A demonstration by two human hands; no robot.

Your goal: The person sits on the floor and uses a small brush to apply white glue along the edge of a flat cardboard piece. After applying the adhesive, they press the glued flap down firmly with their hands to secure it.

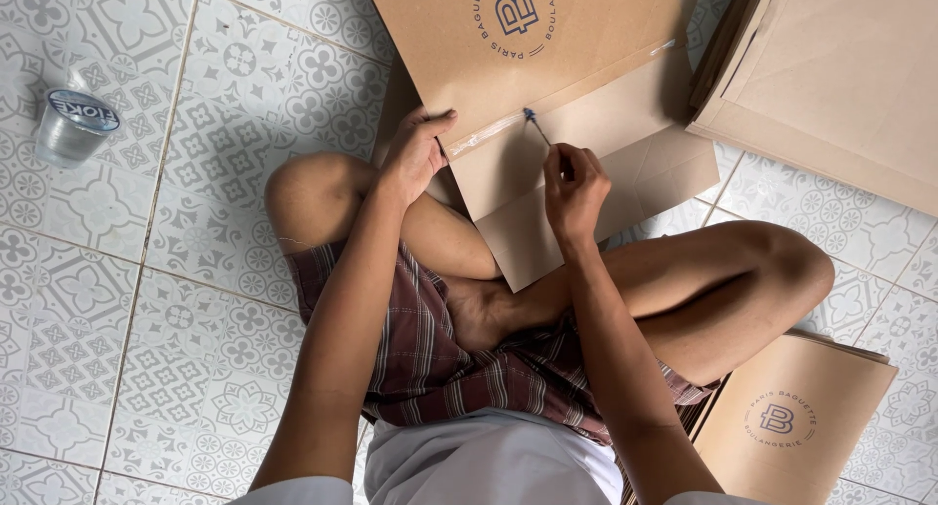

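The flat brown cardboard sheet (547, 65) lies across the seated person's crossed legs and extends away from the body onto the tiled floor (176, 271). It carries a round dark-blue printed emblem near its far end. A strip of clear tape (489, 132) runs diagonally along a folded edge of the sheet, and a lower flap reaches down toward the person's foot.

The left hand (415, 158) clamps the near-left edge of the cardboard sheet. Its grip is closed on the board: the thumb lies on top, close to the lower end of the tape, and the fingers wrap under the edge.

The right hand (575, 188) is held over the middle of the sheet. Its grip is narrow, pinched on a thin tool with a dark-blue tip (532, 122). The tip rests at the taped fold line; what kind of tool it is cannot be determined.

Surroundings:
- A stack of flat cardboard pieces (831, 85) lies on the floor at the far right, just beside the worked sheet.
- A second stack of printed cardboard pieces (791, 427) lies by the person's right knee.
- A sealed clear plastic water cup (70, 126) stands on the floor at the far left, well apart from the hands.
- The person wears plaid shorts (440, 358) and sits cross-legged on patterned white-and-grey tiles.
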